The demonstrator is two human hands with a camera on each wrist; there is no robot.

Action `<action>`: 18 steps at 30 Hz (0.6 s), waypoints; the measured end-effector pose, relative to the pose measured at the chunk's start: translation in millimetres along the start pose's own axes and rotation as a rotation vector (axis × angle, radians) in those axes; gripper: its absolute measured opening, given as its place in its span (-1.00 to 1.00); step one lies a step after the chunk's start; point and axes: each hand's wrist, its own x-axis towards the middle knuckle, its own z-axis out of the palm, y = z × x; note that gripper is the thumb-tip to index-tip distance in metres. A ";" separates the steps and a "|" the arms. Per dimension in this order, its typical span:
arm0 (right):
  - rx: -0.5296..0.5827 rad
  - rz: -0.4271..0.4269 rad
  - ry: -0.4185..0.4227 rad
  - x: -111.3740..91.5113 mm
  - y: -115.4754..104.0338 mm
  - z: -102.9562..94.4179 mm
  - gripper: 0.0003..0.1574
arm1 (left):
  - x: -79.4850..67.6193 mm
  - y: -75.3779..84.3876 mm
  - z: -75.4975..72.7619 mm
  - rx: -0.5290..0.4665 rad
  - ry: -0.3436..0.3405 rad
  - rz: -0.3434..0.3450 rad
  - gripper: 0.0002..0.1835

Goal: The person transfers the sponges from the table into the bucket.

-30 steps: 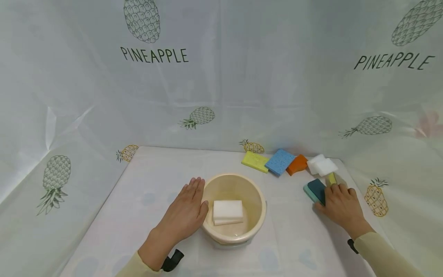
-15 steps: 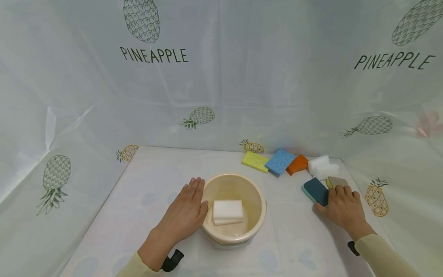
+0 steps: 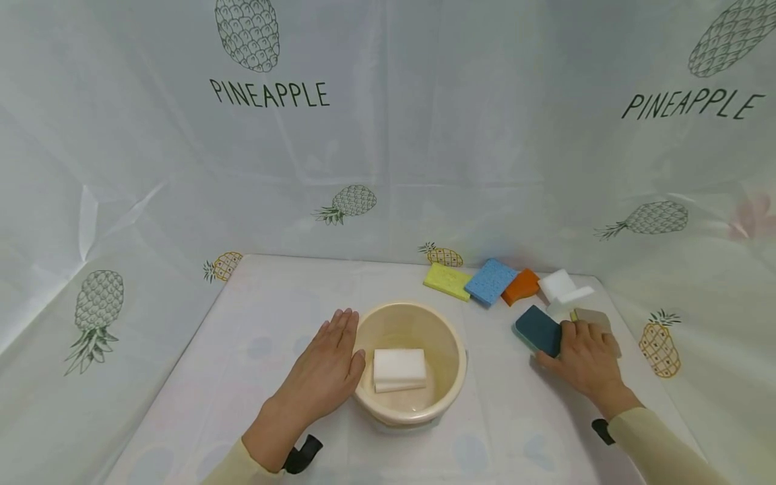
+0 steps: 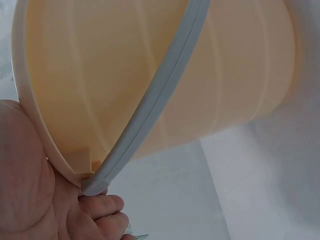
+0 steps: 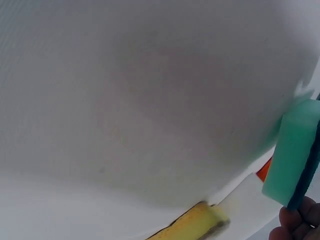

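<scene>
My left hand [image 3: 321, 374] rests against the left rim of a cream bucket [image 3: 410, 416], fingers straight. The left wrist view shows that hand by the end of the bucket's grey handle [image 4: 155, 100]. White sponges [image 3: 400, 367] lie stacked inside the bucket. At the right, my right hand [image 3: 585, 360] pinches a sponge [image 3: 538, 330], dark teal scouring layer up, by its right edge between thumb and fingers. Its thick mint-green side [image 5: 290, 155] shows in the right wrist view, raised off the tabletop.
Along the back right lie a yellow sponge [image 3: 446, 280], a blue sponge [image 3: 490, 281], an orange sponge [image 3: 521, 287] and white sponges [image 3: 556, 284]. A yellow sponge with a greyish top [image 3: 597, 319] sits just behind my right hand. A pineapple-print sheet [image 3: 461, 135] walls the table's back and sides.
My right hand has moved left with the teal-and-green sponge, uncovering the greyish-topped yellow one behind it. The left hand and bucket have stayed in place.
</scene>
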 end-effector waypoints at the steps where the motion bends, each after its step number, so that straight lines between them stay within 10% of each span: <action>1: -0.001 -0.011 0.018 0.5 -1.7 0.0 -0.01 | -0.1 0.0 -0.1 0.002 0.000 0.001 -0.32; 18: -0.003 -0.198 0.195 29.4 -40.3 -14.1 -0.01 | 0.2 -0.7 -1.1 0.033 -0.002 0.013 -0.32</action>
